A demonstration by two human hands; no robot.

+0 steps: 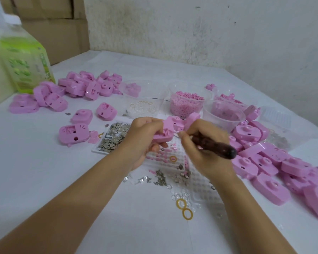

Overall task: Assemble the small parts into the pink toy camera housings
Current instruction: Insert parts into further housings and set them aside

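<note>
1. Left hand curls round a pink plastic toy camera housing, held just above the white table at centre.
2. Right hand grips a dark wooden-handled tool, aimed toward the housing.
3. Housing likely handles light, rigid and slightly slick, so its outer edges look safest to grip.
4. Green-labelled translucent jug, far left: its writing is too blurred to read.

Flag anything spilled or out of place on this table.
Some small metal parts lie scattered loose in the near middle of the table, outside the tray that holds the rest. Two yellow rings lie loose nearby. Nothing looks damaged.
</note>
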